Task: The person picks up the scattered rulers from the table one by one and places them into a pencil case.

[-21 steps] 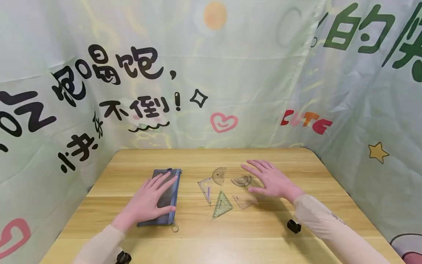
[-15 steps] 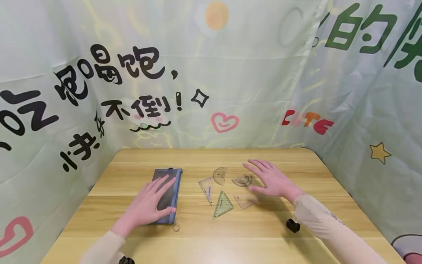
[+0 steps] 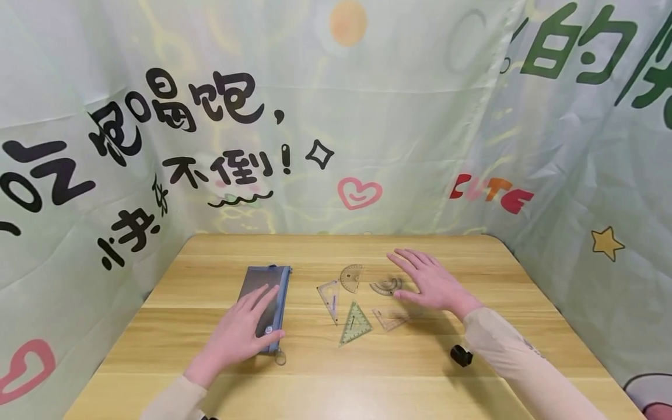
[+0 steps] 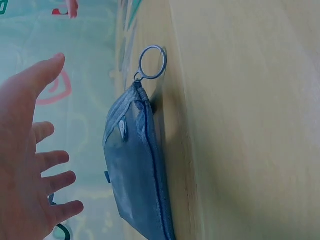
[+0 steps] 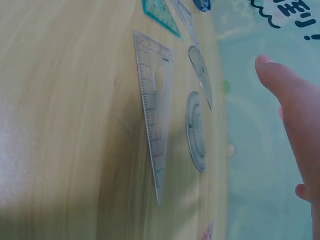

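My left hand (image 3: pixel 238 329) hovers over a blue mesh zip pouch (image 3: pixel 257 276), fingers spread and apart from it in the left wrist view. A metal ring (image 4: pixel 153 62) hangs from the pouch's zip end. My right hand (image 3: pixel 431 284) is held in the air with straight fingers, beside a clear half-round protractor (image 3: pixel 387 287). Under its wrist side lies a clear set square (image 5: pixel 150 107) with a ruled edge. Another protractor (image 3: pixel 350 279), a set square with a purple mark (image 3: pixel 333 303) and a green set square (image 3: pixel 356 328) lie between the hands.
Everything lies on a wooden table (image 3: pixel 336 385). A printed cloth (image 3: pixel 399 134) hangs around its back and sides. A black wrist device (image 3: pixel 461 355) sits under the right sleeve.
My left hand has shifted slightly right and toward the near edge, uncovering more of the pouch and a small round white mark on it. The right hand has barely moved.
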### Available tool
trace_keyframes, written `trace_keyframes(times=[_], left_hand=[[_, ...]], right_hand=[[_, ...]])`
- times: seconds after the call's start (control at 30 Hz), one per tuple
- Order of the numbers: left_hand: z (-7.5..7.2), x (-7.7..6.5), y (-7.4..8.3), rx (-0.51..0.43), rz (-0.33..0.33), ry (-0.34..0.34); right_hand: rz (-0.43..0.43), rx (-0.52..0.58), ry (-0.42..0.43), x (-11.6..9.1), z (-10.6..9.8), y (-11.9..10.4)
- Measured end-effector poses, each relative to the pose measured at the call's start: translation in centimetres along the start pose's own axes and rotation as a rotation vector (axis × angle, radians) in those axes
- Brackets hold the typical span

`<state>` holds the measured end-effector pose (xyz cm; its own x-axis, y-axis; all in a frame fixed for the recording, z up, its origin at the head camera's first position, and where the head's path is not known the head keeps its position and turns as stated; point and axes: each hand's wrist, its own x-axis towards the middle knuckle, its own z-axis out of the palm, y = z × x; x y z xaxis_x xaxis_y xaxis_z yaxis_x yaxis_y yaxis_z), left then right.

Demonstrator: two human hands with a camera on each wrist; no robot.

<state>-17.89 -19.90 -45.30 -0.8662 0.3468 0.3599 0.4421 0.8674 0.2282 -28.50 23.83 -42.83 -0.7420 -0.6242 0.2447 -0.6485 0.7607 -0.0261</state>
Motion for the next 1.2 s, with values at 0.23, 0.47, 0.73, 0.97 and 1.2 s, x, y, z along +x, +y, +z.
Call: trace_keyframes(times=[0.23, 0.47, 0.73, 0.97, 1.2], left_hand=[[0.5, -0.4, 0.5, -0.026, -0.091, -0.028], [1.0, -0.6, 1.1, -0.029, -0.197, -0.027], [0.8, -0.6, 1.8, -0.012, -0.294, -0.037], [1.1, -0.4, 2.3, -0.008, -0.321, -0.010], [1.4, -0.2, 2.7, 0.008, -0.368, -0.030]], right_hand=[[0.016, 0.016, 0.021, 0.3, 0.1, 0.6], [0.063, 0.061, 0.040, 0.5, 0.3, 1.7], [0.144, 0.150, 0.046, -0.4, 0.8, 3.0], [0.187, 0.168, 0.047, -0.8, 1.2, 3.9], [0.242, 0.199, 0.062, -0.7, 1.2, 5.2]])
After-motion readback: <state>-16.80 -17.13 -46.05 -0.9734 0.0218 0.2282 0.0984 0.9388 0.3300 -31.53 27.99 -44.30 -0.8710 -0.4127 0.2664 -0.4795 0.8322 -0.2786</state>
